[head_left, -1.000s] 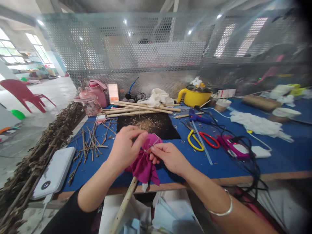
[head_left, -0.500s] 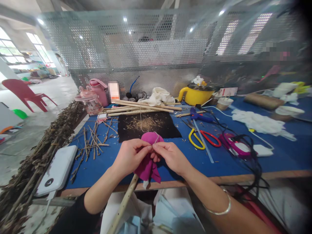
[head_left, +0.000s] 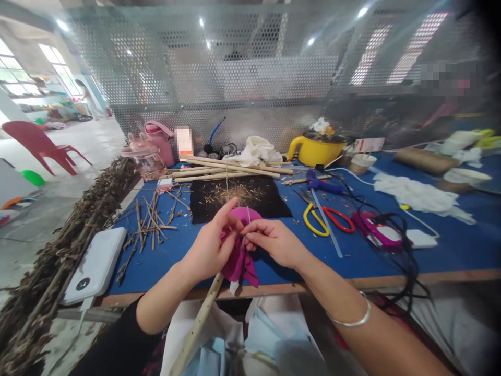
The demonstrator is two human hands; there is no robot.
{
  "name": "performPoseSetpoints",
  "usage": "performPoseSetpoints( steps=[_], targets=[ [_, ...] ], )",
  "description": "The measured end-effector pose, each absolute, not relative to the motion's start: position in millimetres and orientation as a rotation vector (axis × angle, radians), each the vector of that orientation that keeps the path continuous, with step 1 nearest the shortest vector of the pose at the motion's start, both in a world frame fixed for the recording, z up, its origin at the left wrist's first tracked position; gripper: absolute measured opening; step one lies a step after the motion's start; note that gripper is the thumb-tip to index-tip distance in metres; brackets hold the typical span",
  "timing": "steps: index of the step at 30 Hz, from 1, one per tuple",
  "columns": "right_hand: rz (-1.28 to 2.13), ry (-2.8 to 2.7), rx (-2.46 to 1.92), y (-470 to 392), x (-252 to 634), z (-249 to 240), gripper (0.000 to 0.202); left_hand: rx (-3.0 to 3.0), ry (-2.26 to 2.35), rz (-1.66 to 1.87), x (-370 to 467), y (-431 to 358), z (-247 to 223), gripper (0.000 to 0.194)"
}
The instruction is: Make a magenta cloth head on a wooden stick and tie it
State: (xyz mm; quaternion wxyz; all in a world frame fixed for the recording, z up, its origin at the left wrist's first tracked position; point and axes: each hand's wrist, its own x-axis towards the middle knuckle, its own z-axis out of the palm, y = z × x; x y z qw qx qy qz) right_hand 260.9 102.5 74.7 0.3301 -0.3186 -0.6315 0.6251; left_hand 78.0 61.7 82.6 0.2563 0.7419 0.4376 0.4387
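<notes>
hands [head_left: 279, 243] on gathered magenta cloth [head_left: 237, 263], pale stick [head_left: 199, 318] beneath

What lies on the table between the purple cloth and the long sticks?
In the head view, a black mat lies between the purple cloth and the long sticks; small brown bits lie on it, and a string crosses it.

Perforated partition [head_left: 136, 89] stands beyond your left hand [head_left: 211, 245]. Far left of same hand: red chair [head_left: 35, 141] on pale floor [head_left: 97, 138], bright windows [head_left: 15, 73] behind. Lights [head_left: 201, 22] higher up.
</notes>
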Motion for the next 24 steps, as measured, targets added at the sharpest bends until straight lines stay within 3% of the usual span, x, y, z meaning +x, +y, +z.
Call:
performPoseSetpoints(
  steps=[6,16,20,24],
  targets=[
    [1.591,-1.675,-0.777,102.2,262.5,68.6,0.022,2.095,1.249,0.947,77.9,65.4,85.5,0.067],
    [1.456,-1.754,-0.879,103.9,267.0,67.4,0.017,2.06,1.323,0.943,82.9,70.2,84.7,0.043],
    [1.201,-1.781,-0.939,103.5,266.1,66.4,0.016,1.922,1.267,1.012,83.5,70.0,81.9,0.041],
    [0.703,-2.02,-0.918,103.5,265.9,65.9,0.011,1.824,1.252,1.049,81.4,70.5,78.4,0.038]
  ],
)
